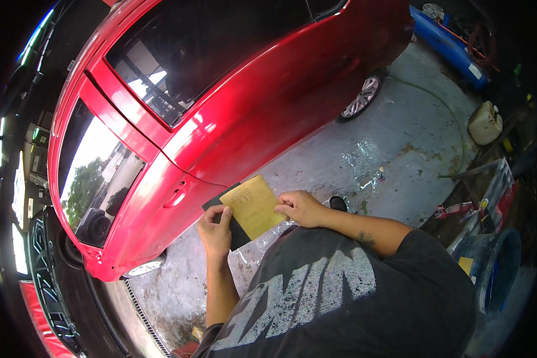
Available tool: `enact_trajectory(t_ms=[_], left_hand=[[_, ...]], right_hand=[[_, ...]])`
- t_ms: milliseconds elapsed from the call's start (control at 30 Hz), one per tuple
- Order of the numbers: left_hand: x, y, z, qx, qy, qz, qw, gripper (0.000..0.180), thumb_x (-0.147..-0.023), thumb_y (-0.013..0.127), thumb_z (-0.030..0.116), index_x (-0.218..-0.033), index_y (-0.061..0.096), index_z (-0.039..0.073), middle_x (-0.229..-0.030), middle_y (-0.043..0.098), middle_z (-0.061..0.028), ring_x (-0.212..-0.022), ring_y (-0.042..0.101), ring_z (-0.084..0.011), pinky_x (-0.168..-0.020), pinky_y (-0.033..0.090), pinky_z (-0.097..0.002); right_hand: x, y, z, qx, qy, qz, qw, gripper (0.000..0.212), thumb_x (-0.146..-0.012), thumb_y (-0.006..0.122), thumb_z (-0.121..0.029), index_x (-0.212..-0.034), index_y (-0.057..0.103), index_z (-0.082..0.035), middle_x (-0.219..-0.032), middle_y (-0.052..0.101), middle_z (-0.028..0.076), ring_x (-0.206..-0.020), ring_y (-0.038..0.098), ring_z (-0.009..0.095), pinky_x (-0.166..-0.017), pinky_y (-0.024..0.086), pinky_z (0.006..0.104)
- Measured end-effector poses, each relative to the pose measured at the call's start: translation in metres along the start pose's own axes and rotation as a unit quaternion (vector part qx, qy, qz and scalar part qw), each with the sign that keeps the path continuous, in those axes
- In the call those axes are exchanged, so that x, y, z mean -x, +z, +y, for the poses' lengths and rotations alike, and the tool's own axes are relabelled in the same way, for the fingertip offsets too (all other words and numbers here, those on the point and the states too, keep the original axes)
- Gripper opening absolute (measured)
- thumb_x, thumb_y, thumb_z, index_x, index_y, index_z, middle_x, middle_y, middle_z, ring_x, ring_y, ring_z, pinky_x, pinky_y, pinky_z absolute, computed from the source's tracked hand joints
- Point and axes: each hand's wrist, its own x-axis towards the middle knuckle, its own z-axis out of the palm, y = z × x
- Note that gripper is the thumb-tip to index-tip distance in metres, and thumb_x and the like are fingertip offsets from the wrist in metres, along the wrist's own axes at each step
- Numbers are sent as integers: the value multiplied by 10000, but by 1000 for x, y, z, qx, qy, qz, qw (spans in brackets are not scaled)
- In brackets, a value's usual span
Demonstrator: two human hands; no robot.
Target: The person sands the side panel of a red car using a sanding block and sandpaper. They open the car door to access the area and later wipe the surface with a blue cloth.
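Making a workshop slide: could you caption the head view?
Left hand holding a dark sheet, right hand a yellow sheet overlapping it, beside a red car.

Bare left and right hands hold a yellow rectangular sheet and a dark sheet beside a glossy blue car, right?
Not blue: the head view shows a glossy red car. The left hand and right hand do hold the yellow rectangular sheet and dark sheet beside it.

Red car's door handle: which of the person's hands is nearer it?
Left. The left hand is right of the door handle and lower in view; the right hand is farther right, pinching the yellow sheet.
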Motion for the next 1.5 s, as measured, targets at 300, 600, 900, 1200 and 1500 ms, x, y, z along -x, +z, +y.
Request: enact_trajectory(t_ms=[300,600,900,1200,1500], left_hand=[[7,-15,5,-4,-6,69,998,193,-1034,828,157,-1024,808,-35,-923,793,-42,-857,679,-108,-819,548,-287],[18,6,-22,-268,136,93,949,308,-1026,798,263,-1225,799,28,-1101,796,-159,-954,772,-330,-910,578,-444],[10,35,-13,-377,256,-222,862,286,-1021,769,386,-1053,845,113,-997,791,-161,-978,778,-351,-1044,542,-535],[22,32,-3,-136,120,-148,972,304,-990,785,335,-1049,842,42,-932,798,-185,-929,766,-410,-826,593,-516],[6,45,12,-185,183,-56,964,252,-982,684,305,-967,727,57,-964,773,-202,-951,747,-421,-898,553,-558]], right_hand=[[-7,17,12,-167,-27,-14,985,256,-1105,730,-250,-1009,726,-12,-845,768,50,-741,690,106,-674,549,322],[1,-60,26,322,-215,85,918,128,-1012,759,-212,-972,768,-91,-869,746,108,-869,767,306,-809,603,438],[-23,-5,-29,391,-192,-66,898,135,-988,782,-218,-1025,787,-89,-945,779,108,-925,759,353,-846,588,487],[-33,20,-22,123,-191,102,968,216,-1100,683,-222,-1008,747,-37,-961,729,112,-960,658,320,-914,500,426],[-39,34,-46,256,-259,148,919,197,-1087,681,-227,-977,718,-68,-990,692,103,-1044,601,342,-954,445,465]])
